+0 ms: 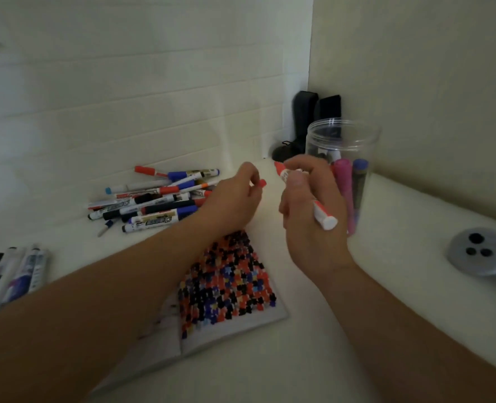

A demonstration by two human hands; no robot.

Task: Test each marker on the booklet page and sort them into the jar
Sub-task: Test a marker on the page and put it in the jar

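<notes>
Two bare forearms in view; left hand (pixel 238 196) and right hand (pixel 307 207) uncovered, fingers (pixel 294 181) bare.

- White wall (pixel 124 82) with faint horizontal panel lines running along the back.
- Plain cream wall (pixel 415 68) meeting it at a corner on the right.
- White tabletop (pixel 299 359) filling the foreground, with a raised white ledge (pixel 415 205) lying along the right wall.
- Dark black objects (pixel 313 117) standing in the corner; what they are, unclear.
- Light staying dim, shadows pooling toward the edges.
</notes>
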